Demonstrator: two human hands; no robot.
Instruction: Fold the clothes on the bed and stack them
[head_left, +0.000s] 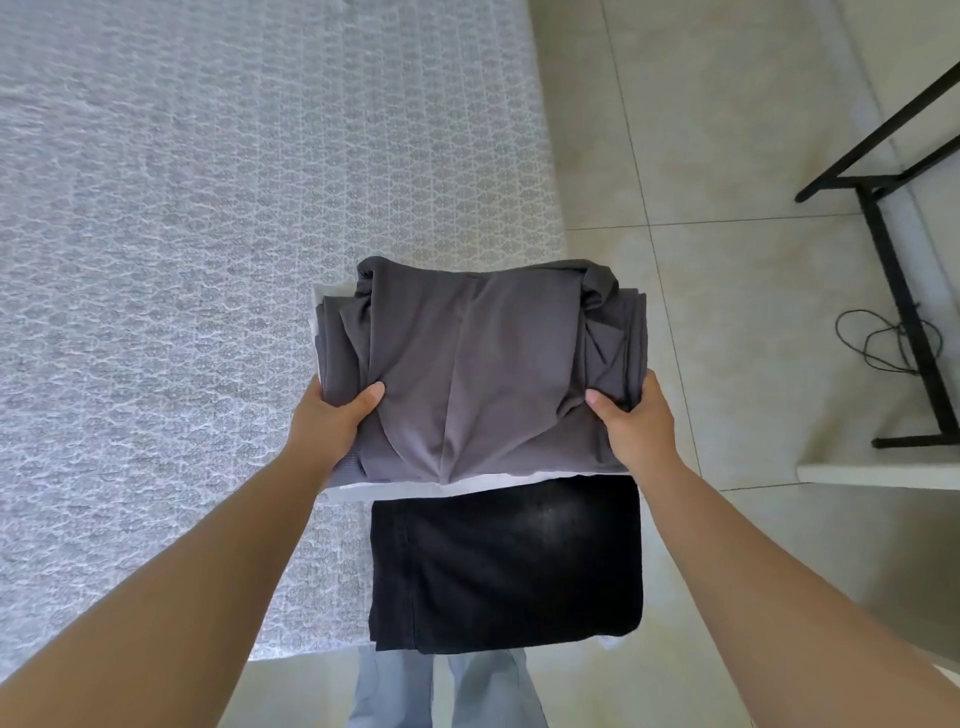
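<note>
A folded dark grey garment (478, 364) lies on top of a folded white garment (467, 480), whose edges show along the near side and far left. My left hand (332, 415) grips the stack's left side, thumb on top of the grey cloth. On the right side my right hand (634, 421) grips the same stack in the same way. Both hands hold the stack above the bed's right corner. Just nearer to me a folded black garment (506, 566) lies on the bed (182, 260), at its right edge.
The bed has a pale grey patterned cover. Right of it is a tiled floor (727, 130). A black metal frame (893, 260) stands at the far right with a loose black cable (878, 343) by its leg. My own legs in light jeans (441, 691) show at the bottom.
</note>
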